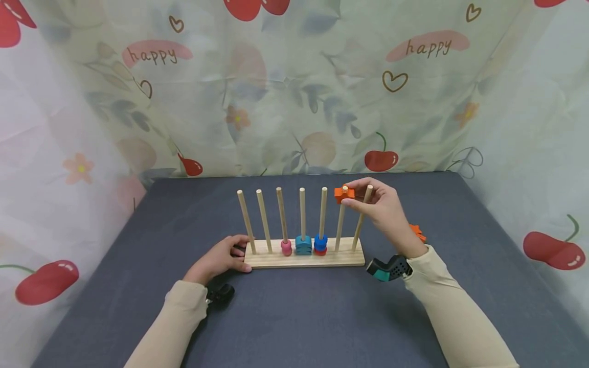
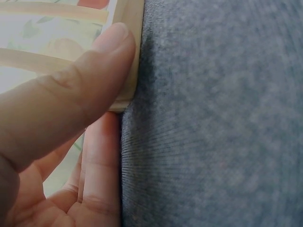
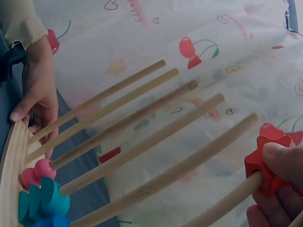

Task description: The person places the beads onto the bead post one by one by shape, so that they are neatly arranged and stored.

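A wooden peg stand (image 1: 271,261) has several upright pegs on one long base. My right hand (image 1: 384,204) pinches an orange star-shaped block (image 1: 344,194) between thumb and fingers, at the top of the second peg from the right. In the right wrist view the peg's tip is at the hole of the star block (image 3: 267,163). My left hand (image 1: 223,260) holds the base's left end, thumb (image 2: 102,61) along its front and fingers around the end. Pink beads (image 1: 286,248), teal blocks (image 1: 303,245) and a blue block (image 1: 320,243) over a red one sit low on the middle pegs.
Another orange block (image 1: 417,233) with a notched edge lies on the dark tabletop (image 1: 294,317), partly hidden behind my right wrist. A patterned cloth (image 1: 285,92) hangs behind and beside the table. Bare pegs stand at the stand's left end.
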The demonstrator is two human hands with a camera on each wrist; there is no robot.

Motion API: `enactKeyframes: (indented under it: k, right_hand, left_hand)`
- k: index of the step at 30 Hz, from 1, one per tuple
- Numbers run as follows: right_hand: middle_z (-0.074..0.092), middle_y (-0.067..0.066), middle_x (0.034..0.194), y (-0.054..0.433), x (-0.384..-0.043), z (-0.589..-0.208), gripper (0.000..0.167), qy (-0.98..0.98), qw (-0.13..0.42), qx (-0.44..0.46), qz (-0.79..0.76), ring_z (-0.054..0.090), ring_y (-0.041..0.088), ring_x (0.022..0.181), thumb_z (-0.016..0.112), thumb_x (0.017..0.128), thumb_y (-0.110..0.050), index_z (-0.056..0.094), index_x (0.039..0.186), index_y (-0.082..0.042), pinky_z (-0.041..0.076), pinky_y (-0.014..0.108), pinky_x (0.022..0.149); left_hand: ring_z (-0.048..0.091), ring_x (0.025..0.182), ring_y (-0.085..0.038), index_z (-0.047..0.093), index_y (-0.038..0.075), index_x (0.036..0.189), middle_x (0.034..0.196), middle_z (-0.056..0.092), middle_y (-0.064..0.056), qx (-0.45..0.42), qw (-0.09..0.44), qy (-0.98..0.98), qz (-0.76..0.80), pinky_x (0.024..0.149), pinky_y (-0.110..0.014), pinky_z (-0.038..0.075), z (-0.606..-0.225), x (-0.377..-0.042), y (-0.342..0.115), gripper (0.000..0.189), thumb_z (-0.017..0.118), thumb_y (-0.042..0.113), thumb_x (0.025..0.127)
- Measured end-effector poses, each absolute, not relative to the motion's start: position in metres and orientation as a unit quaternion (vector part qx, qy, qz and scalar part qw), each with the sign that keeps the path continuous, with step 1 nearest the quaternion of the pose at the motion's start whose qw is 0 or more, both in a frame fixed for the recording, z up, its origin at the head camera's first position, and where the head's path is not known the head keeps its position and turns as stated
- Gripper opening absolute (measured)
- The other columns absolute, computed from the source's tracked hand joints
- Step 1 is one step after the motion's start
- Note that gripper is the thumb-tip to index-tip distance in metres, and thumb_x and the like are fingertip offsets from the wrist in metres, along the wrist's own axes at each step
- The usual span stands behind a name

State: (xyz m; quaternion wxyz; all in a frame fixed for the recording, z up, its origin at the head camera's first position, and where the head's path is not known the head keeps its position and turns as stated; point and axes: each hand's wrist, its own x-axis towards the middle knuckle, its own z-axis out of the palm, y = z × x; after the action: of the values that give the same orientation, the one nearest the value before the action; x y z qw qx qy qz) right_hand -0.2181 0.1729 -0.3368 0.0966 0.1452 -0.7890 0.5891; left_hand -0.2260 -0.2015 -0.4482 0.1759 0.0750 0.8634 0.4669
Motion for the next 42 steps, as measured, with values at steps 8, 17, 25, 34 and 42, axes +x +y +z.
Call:
enactKeyframes:
  k: [8, 17, 25, 34, 42]
  right_hand:
    - [0.068, -0.012, 0.095, 0.18, -0.223, -0.358, 0.038, -0.795, 0.02, 0.143, 0.589, 0.066, 0.007, 0.087, 0.08, 0.08, -0.018, 0.064, 0.112, -0.003, 0.053, 0.023, 0.077]
    - [0.065, 0.005, 0.093, 0.182, -0.223, -0.388, 0.033, -0.847, -0.02, 0.136, 0.513, 0.059, 0.018, 0.085, 0.08, 0.08, -0.02, 0.066, 0.105, -0.005, 0.049, 0.032, 0.075]
    - [0.062, 0.005, 0.084, 0.181, -0.226, -0.419, 0.027, -0.886, -0.047, 0.142, 0.439, 0.055, 0.02, 0.077, 0.082, 0.077, -0.018, 0.066, 0.096, -0.008, 0.046, 0.033, 0.07]
    - [0.061, 0.003, 0.078, 0.177, -0.231, -0.439, 0.026, -0.899, -0.072, 0.142, 0.409, 0.053, 0.015, 0.07, 0.085, 0.074, -0.017, 0.065, 0.089, -0.008, 0.044, 0.028, 0.064]
    - [0.06, 0.003, 0.078, 0.177, -0.23, -0.442, 0.028, -0.901, -0.065, 0.138, 0.407, 0.052, 0.016, 0.071, 0.085, 0.073, -0.018, 0.064, 0.09, -0.008, 0.044, 0.029, 0.065]
  left_hand:
    - [0.052, 0.102, -0.025, 0.052, 0.004, 0.135, 0.122, 0.048, -0.016, 0.078, 0.174, 0.864, 0.466, 0.085, -0.035, 0.049, -0.448, -0.226, -0.201, 0.074, 0.086, 0.005, 0.069]
    - [0.053, 0.103, -0.025, 0.051, 0.005, 0.136, 0.123, 0.049, -0.016, 0.074, 0.175, 0.866, 0.462, 0.087, -0.036, 0.049, -0.448, -0.225, -0.202, 0.075, 0.086, 0.007, 0.069]
    - [0.052, 0.104, -0.025, 0.051, 0.005, 0.136, 0.124, 0.049, -0.016, 0.073, 0.175, 0.866, 0.462, 0.087, -0.037, 0.048, -0.447, -0.225, -0.201, 0.076, 0.086, 0.008, 0.07]
    - [0.054, 0.102, -0.025, 0.051, 0.003, 0.136, 0.124, 0.05, -0.017, 0.079, 0.178, 0.862, 0.467, 0.085, -0.035, 0.049, -0.446, -0.225, -0.202, 0.075, 0.086, 0.004, 0.069]
    - [0.054, 0.103, -0.025, 0.051, 0.003, 0.136, 0.125, 0.05, -0.017, 0.08, 0.178, 0.861, 0.47, 0.086, -0.035, 0.049, -0.446, -0.225, -0.202, 0.075, 0.086, 0.005, 0.069]
